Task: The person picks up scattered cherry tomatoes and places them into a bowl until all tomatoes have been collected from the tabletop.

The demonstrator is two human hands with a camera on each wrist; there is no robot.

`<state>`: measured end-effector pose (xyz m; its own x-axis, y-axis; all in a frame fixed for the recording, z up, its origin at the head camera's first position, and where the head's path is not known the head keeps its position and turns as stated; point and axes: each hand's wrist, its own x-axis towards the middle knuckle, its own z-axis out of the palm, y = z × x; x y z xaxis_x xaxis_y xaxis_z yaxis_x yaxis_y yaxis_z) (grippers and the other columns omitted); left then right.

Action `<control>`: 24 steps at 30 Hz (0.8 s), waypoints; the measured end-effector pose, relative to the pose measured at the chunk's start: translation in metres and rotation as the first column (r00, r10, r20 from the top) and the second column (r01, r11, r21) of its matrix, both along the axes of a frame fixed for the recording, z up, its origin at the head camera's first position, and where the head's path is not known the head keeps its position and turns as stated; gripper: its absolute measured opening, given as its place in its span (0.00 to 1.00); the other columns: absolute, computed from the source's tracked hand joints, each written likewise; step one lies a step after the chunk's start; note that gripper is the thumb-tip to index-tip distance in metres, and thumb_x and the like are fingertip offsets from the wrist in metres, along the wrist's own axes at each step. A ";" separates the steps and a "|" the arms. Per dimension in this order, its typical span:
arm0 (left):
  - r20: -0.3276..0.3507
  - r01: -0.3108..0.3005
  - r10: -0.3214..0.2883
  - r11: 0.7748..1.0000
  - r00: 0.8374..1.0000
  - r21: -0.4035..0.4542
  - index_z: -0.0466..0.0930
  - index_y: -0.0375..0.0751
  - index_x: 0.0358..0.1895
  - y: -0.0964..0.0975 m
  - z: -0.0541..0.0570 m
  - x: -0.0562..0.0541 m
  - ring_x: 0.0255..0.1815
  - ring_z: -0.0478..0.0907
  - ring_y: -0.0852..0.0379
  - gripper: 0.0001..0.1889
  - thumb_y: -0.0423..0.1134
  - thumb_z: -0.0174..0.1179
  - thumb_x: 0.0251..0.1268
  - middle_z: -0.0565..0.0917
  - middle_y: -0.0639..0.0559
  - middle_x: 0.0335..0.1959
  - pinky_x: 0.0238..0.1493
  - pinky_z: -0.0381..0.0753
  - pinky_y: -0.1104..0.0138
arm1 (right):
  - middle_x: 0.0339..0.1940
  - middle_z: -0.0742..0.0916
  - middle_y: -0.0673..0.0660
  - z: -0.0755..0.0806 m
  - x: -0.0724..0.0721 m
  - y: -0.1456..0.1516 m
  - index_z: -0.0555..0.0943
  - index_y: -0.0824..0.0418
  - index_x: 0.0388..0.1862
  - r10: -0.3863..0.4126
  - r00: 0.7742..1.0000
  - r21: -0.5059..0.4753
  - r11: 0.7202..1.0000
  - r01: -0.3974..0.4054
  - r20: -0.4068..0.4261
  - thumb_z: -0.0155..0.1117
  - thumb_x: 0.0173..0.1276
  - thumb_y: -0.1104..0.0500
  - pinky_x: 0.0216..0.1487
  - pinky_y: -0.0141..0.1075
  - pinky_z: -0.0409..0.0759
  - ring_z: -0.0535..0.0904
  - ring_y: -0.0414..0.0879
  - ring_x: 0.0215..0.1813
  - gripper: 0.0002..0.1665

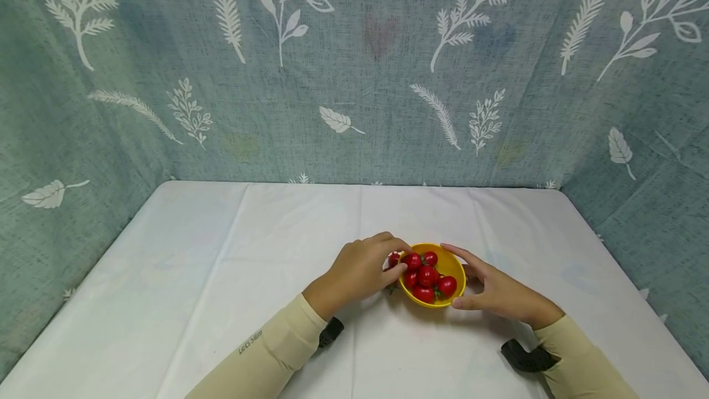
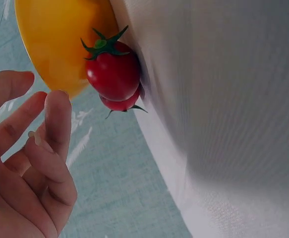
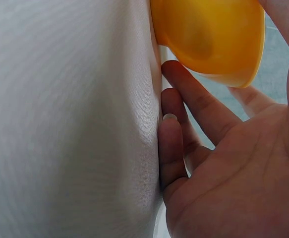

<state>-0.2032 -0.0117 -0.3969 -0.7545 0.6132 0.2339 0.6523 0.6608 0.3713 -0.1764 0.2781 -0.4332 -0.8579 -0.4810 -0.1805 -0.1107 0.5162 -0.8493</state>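
Note:
A yellow bowl (image 1: 454,261) holds several red cherry tomatoes (image 1: 428,276). My right hand (image 1: 504,291) holds the bowl from the right, its forefinger at the far rim and its thumb at the near rim; the other fingers rest low beside the bowl in the right wrist view. At the left rim is my left hand (image 1: 360,270), thumb and forefinger apart beside a tomato in the bowl, its other fingers loosely bent. Below it, against the bowl's outer left side, a green-stemmed tomato (image 2: 114,74) lies on the cloth, with another tomato (image 2: 119,103) partly hidden behind it.
A white cloth (image 1: 277,226) with fold lines covers the table. Blue-green curtains (image 1: 332,79) with white leaf prints hang at the back and both sides. Black straps (image 1: 528,357) sit at both wrists below the beige sleeves (image 1: 266,350).

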 end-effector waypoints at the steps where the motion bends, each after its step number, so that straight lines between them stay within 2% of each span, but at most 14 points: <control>1: 0.001 -0.006 0.006 1.000 1.000 -0.001 0.83 0.53 0.55 0.000 0.000 0.000 0.29 0.74 0.63 0.15 0.48 0.64 0.68 0.85 0.56 0.50 0.29 0.75 0.73 | 0.74 0.73 0.65 0.000 0.000 0.000 0.49 0.37 0.81 -0.002 1.000 0.002 1.000 0.002 -0.003 0.72 0.64 0.50 0.68 0.56 0.70 0.71 0.60 0.72 0.55; 6: 0.023 -0.046 0.047 0.999 0.999 -0.019 0.83 0.54 0.56 -0.002 0.001 -0.002 0.32 0.77 0.62 0.15 0.47 0.63 0.68 0.86 0.57 0.49 0.31 0.76 0.71 | 0.73 0.73 0.64 0.000 0.000 0.000 0.49 0.37 0.81 -0.003 1.000 0.001 1.000 0.003 -0.007 0.73 0.64 0.50 0.67 0.56 0.69 0.72 0.59 0.72 0.55; 12: 0.114 -0.080 0.086 0.995 0.990 -0.057 0.83 0.53 0.52 -0.005 0.003 -0.004 0.35 0.80 0.60 0.12 0.47 0.62 0.69 0.86 0.57 0.46 0.33 0.78 0.68 | 0.74 0.73 0.64 -0.001 -0.001 0.000 0.49 0.39 0.81 -0.005 1.000 -0.004 1.000 0.005 -0.006 0.73 0.64 0.50 0.68 0.56 0.69 0.70 0.60 0.73 0.56; 16: 0.170 -0.080 0.096 0.992 0.981 -0.099 0.83 0.55 0.50 -0.009 0.004 -0.007 0.38 0.80 0.60 0.10 0.47 0.61 0.68 0.86 0.57 0.46 0.37 0.78 0.64 | 0.74 0.72 0.64 -0.002 -0.001 0.000 0.49 0.38 0.81 -0.007 1.000 -0.005 1.000 0.007 -0.001 0.73 0.63 0.50 0.68 0.57 0.68 0.70 0.60 0.73 0.56; 19: 0.204 -0.055 0.080 0.990 0.976 -0.127 0.83 0.57 0.50 -0.012 0.003 -0.008 0.40 0.80 0.60 0.11 0.48 0.63 0.66 0.85 0.58 0.46 0.40 0.78 0.62 | 0.74 0.72 0.65 -0.002 -0.001 0.000 0.49 0.38 0.81 -0.007 1.000 -0.006 1.000 0.007 0.006 0.73 0.63 0.50 0.68 0.57 0.68 0.69 0.61 0.74 0.56; 21: 0.221 -0.029 0.060 0.990 0.973 -0.139 0.83 0.57 0.50 -0.014 0.002 -0.009 0.40 0.80 0.60 0.13 0.49 0.65 0.63 0.85 0.59 0.46 0.40 0.77 0.62 | 0.74 0.72 0.65 -0.002 -0.001 0.000 0.49 0.39 0.82 -0.005 1.000 -0.003 1.000 0.005 0.005 0.73 0.63 0.50 0.68 0.53 0.69 0.69 0.61 0.74 0.56; 24: 0.240 0.004 0.032 0.989 0.970 -0.147 0.83 0.56 0.49 -0.016 0.001 -0.010 0.40 0.80 0.61 0.15 0.51 0.69 0.60 0.85 0.59 0.46 0.39 0.77 0.63 | 0.74 0.72 0.65 -0.002 -0.001 0.001 0.49 0.41 0.82 -0.003 1.000 0.000 1.000 0.003 0.000 0.74 0.63 0.50 0.66 0.39 0.72 0.70 0.60 0.74 0.57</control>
